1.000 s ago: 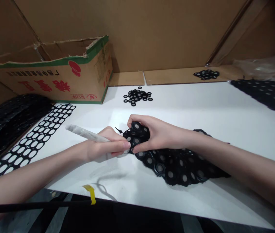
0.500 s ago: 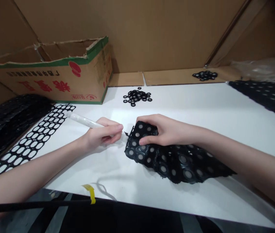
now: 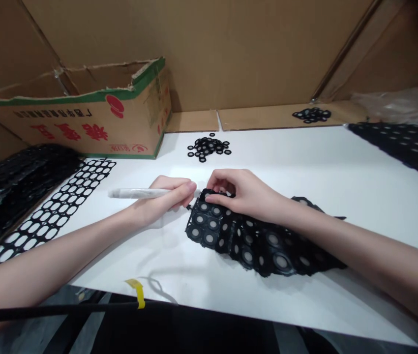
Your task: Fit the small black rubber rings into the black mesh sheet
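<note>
My left hand is closed around a whitish pen-like tool, whose tip end reaches the upper left corner of a black rubbery sheet. Rows of round rings with pale centres fill this sheet, which lies bunched and wavy on the white tabletop. My right hand pinches the sheet's top edge near that corner, thumb in front and fingers behind. The fingertips behind the edge are partly hidden. Beyond the hands sits a pile of loose black rings.
An open cardboard box stands at the back left. Before it lie an emptied black lattice sheet and a heap of black sheets. Another ring sheet is at the right, with a small ring pile near the back wall. A black cable crosses in front.
My right hand has shifted to the sheet's top edge and now pinches it there. My left hand has moved slightly right and up, and the tool has turned to nearly level.
</note>
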Available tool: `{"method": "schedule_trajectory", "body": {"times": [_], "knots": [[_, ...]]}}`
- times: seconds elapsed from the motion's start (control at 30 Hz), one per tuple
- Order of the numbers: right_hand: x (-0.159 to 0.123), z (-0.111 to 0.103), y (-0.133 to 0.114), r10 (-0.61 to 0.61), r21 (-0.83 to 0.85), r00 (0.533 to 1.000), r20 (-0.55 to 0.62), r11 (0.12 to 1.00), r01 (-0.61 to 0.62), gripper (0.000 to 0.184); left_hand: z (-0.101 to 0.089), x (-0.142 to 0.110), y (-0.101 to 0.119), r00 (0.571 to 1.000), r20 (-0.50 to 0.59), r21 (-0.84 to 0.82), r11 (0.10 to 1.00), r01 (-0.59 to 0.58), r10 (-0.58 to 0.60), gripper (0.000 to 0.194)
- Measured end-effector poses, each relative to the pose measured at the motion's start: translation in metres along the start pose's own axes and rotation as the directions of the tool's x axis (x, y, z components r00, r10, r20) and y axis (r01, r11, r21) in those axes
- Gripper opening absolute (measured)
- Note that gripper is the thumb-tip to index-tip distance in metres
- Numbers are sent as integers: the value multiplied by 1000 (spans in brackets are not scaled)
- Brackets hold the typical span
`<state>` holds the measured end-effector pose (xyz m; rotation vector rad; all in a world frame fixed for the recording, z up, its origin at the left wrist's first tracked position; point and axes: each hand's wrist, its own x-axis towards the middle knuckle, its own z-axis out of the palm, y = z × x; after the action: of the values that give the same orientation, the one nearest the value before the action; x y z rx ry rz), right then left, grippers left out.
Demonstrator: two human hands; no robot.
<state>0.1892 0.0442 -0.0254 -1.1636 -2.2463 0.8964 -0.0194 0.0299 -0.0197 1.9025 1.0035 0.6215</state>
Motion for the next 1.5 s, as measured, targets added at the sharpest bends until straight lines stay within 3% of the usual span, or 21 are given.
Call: {"method": "schedule_trajectory", "body": {"times": [0.57,0.83,0.97,1.1,1.17,1.3,1.5], "knots": [[1,2,4,-1,90,1000,-12,996,2,16,1,4,2,995,87,132,990,-54,43,42],[-1,4,1,-64,106,998,-16,992,65,13,2,6,-2,988,155,71,997,-27,16,45],[-3,3,-1,-26,61,1000,1,998,26,9,2,5,-1,992,122,98,994,-44,32,43],[-3,2,-4,20,-66,1000,15,998,-19,24,2,2,3,996,81,113,993,-45,36,41],[-2,1,-5,20,-106,999,42,994,-15,22,2,1,4,998,54,84,995,-46,41,41],[-1,1,-4,-12,-77,996,84,997,19,19,2,-3,3,1000,1,-41,999,-20,20,45],[0,3,-2,-32,-26,996,81,999,34,17,3,-5,4,1000,24,-99,995,5,-2,44]]}}
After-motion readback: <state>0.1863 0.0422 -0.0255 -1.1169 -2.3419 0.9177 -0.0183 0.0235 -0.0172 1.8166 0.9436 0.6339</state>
